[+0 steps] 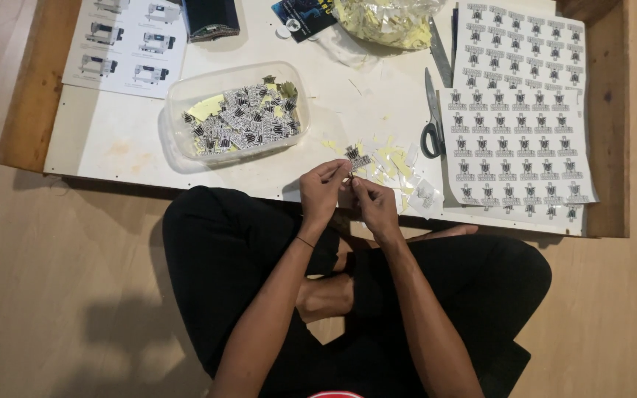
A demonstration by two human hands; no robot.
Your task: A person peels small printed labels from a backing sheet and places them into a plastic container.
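Head view: both hands (348, 193) on sticker (356, 158).

Between the clear plastic tub (236, 110) of cut stickers on the left and the scissors (432, 118) with the printed sticker sheets (517, 144) on the right, the white surface (348, 107) lies bare, an open lane running back from the near edge. That near edge is littered with pale paper scraps (388, 158) just beyond both hands. The far end of the lane is closed by a crumpled yellow bag (385, 22), a dark card (304, 16) and a black pouch (211, 18).
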